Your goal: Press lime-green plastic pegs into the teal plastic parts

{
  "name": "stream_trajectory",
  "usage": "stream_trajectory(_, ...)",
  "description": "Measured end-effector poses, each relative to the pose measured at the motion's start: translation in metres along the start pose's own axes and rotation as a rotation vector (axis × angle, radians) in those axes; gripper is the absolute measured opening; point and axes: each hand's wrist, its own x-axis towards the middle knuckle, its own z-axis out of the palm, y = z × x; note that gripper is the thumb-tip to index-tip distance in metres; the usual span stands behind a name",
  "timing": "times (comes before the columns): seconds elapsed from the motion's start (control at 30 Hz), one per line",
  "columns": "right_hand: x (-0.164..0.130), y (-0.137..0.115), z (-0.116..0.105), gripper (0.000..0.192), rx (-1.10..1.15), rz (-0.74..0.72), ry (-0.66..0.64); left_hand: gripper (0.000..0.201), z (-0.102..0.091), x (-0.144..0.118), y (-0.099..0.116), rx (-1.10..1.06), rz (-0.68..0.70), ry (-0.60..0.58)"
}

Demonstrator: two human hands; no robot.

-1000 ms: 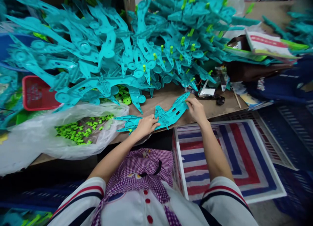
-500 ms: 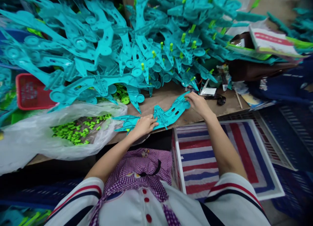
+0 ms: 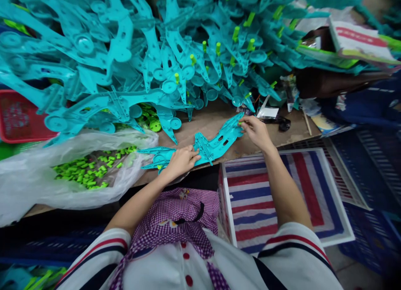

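Pressing down on a teal part [image 3: 203, 146] at frame centre: left hand [image 3: 181, 160] lies flat on its lower-left end, fingers extended and together, not wrapped around anything. Right hand [image 3: 256, 131] sits at the part's upper-right tip, fingertips [image 3: 243, 122] pinched together on a small green peg [image 3: 239, 123] right at the tip; can't tell if the peg is seated. Part lies flat on the brown bench [image 3: 216, 123], near its front edge, running diagonally from lower left to upper right.

Teal pile [image 3: 150, 52] of the same parts fills the upper half of the frame, many with green pegs standing up on the right side. Clear bag [image 3: 40, 185] at left, open, holds loose green pegs [image 3: 90, 171]. Red basket [image 3: 15, 118] at far left edge, partly under the pile. Striped tray [image 3: 282, 189] at lower right, just beside the bench's front edge, under the right forearm. Small white packet [image 3: 268, 112] near the right hand, not touching it.
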Motion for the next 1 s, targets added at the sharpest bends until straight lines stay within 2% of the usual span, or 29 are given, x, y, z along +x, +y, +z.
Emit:
stream_trajectory(0.07,-0.001,0.000,0.001,0.026,0.019,0.006,0.015,0.032,0.001,0.000,-0.001,0.003,0.010,0.001)
stream_trajectory(0.13,-0.001,-0.001,0.002,0.026,-0.060,-0.040,0.001,0.033,0.001,0.001,-0.002,0.001,0.012,-0.002)
stream_trajectory(0.3,0.007,-0.005,0.001,0.026,-0.289,-0.161,-0.107,0.033,-0.001,0.001,-0.001,0.007,-0.003,-0.024)
stream_trajectory(0.53,0.020,-0.011,0.002,0.028,-0.458,-0.194,-0.225,0.032,-0.005,-0.001,0.004,0.027,-0.024,-0.031)
stream_trajectory(0.8,-0.004,-0.006,0.009,0.029,-0.315,-0.138,-0.060,0.031,-0.002,-0.001,0.005,0.000,-0.058,-0.017)
stream_trajectory(1.0,0.000,-0.014,0.015,0.029,-0.497,-0.036,-0.085,0.029,0.000,0.001,0.001,-0.036,-0.048,-0.014)
